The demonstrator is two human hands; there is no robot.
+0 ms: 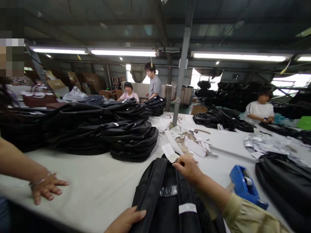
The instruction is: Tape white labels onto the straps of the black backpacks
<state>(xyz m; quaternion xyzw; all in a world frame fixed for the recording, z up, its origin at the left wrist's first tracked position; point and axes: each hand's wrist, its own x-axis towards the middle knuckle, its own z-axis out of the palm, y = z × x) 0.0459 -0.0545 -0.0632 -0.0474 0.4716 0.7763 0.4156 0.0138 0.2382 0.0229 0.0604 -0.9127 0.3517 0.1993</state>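
A black backpack (167, 207) lies in front of me on the white table, its shoulder straps facing up. A strip of clear plastic crosses its back between the straps, and a white band (187, 208) wraps the right strap. My left hand (128, 220) is closed on the backpack's lower left edge, thumb on top, fingers hidden. At the top of the backpack, my right hand (188, 167) pinches a white paper tag (169, 152) with small print by its lower right corner. Whether the fingers also hold the loop behind the tag, I cannot tell.
Another person's hand (47, 186) rests flat on the table at left. Stacked black bags (131, 139) stand behind it. Paper scraps (194, 144) surround a metal post (181, 77). A blue tape dispenser (246, 184) and more black bags (284, 187) lie right. Several people work farther off.
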